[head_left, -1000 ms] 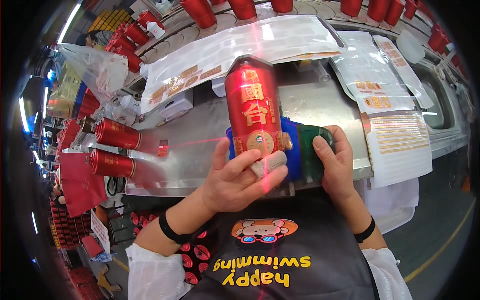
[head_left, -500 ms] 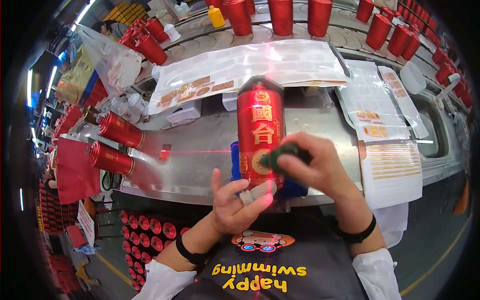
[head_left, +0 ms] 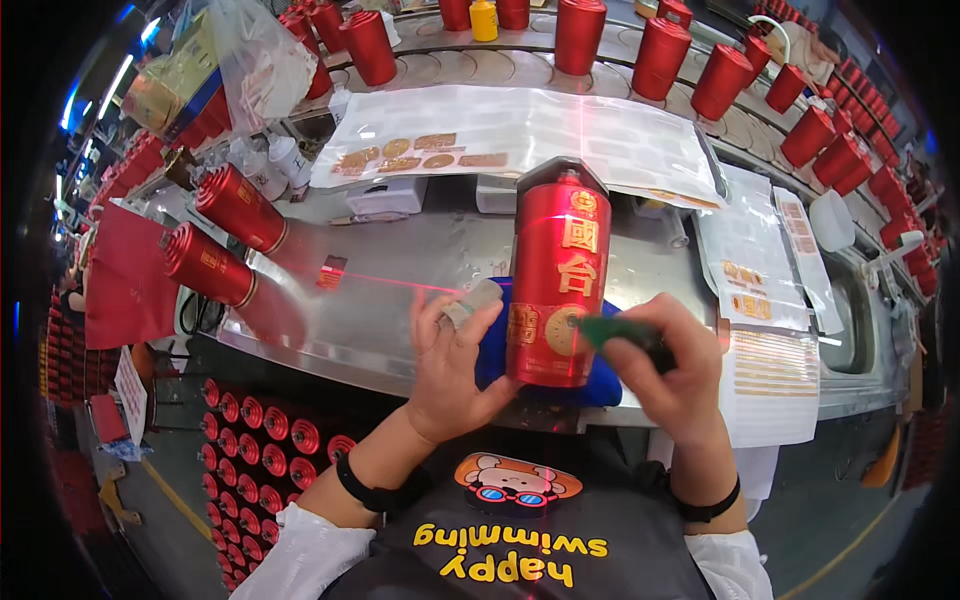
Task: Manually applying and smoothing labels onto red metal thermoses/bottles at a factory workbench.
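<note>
A red bottle (head_left: 556,350) with gold lettering and a round gold emblem lies on a blue pad (head_left: 492,345); its far end rests in a dark angular holder (head_left: 533,178). My right hand (head_left: 672,370) grips a dark green tool (head_left: 625,335), its kind unclear, with the narrow tip at the emblem. Beside the bottle's lower left, my left hand (head_left: 448,365) is open, its fingers apart and slightly curled. The thumb touches the bottle's near end, and a pale wrap (head_left: 472,303) covers one or more fingers.
Two red bottles (head_left: 208,265) lean on the left of the metal bench (head_left: 370,330). Behind lies a white label sheet (head_left: 500,115), with more label sheets (head_left: 765,375) at right. A conveyor (head_left: 520,55) carries red bottles beyond. Several red bottles (head_left: 272,455) stand below left.
My left hand has moved from the bottle's near end to its left side, and its fingers have spread upward. The green tool stays at the emblem. The whole view has shifted slightly.
</note>
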A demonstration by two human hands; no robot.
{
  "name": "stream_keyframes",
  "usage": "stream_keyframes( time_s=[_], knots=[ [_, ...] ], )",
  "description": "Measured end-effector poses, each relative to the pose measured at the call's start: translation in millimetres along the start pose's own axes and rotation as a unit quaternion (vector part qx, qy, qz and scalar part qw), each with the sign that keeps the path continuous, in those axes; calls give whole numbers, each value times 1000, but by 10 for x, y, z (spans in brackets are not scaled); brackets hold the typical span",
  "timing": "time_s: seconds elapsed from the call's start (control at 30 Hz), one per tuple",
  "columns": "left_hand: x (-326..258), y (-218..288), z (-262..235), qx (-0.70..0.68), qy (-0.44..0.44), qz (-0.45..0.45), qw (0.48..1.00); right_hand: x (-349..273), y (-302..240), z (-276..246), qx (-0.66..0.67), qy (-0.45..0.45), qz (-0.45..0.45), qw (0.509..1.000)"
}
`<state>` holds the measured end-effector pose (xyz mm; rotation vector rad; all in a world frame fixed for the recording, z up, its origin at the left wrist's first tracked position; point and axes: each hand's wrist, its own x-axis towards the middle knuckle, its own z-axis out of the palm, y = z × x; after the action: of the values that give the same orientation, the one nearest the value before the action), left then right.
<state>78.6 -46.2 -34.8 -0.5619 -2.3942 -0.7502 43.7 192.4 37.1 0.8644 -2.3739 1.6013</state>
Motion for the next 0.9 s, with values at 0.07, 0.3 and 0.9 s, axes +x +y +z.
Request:
stream_keyframes(
  time_s=[0.07, 0.3, 0.9],
  knots=[
    [84, 12, -62, 17, -11, 23, 1000, -78, 70, 13, 101, 99, 107, 984],
    [170, 40, -34, -79, -44, 9, 996, -164, 231, 160, 85, 153, 111, 978],
    [342, 115, 216, -417, -59, -210, 882, 21, 234, 553, -179, 71, 43, 980]
  ],
)
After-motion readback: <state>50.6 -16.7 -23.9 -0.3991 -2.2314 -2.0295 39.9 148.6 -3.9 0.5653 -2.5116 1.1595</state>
